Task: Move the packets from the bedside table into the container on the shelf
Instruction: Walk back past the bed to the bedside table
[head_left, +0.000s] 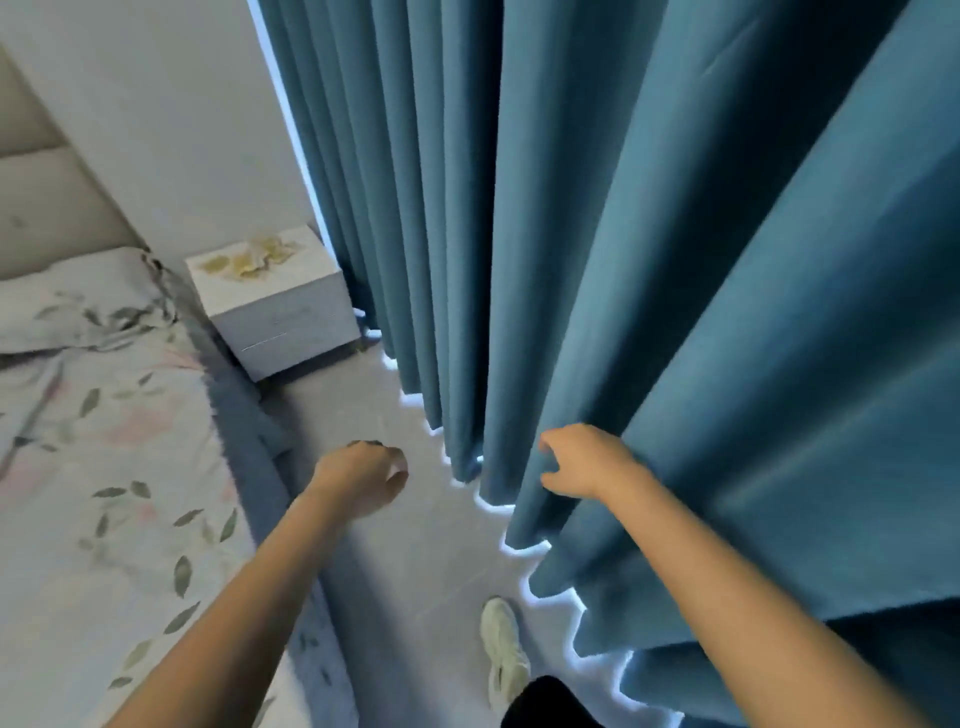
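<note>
Several yellowish packets (249, 260) lie scattered on top of the white bedside table (291, 322), which stands in the corner between the bed and the curtain, well ahead of me. My left hand (363, 480) hangs over the floor with its fingers curled loosely and nothing in it. My right hand (576, 462) is level with it, fingers loosely bent, next to a curtain fold and holding nothing. Both hands are far short of the table. No shelf or container is in view.
A bed with a floral cover (104, 467) and pillow (78, 301) fills the left. A long blue curtain (675, 260) fills the right. A narrow strip of grey floor (415, 561) runs between them to the table. My shoe (504, 644) is on the floor below.
</note>
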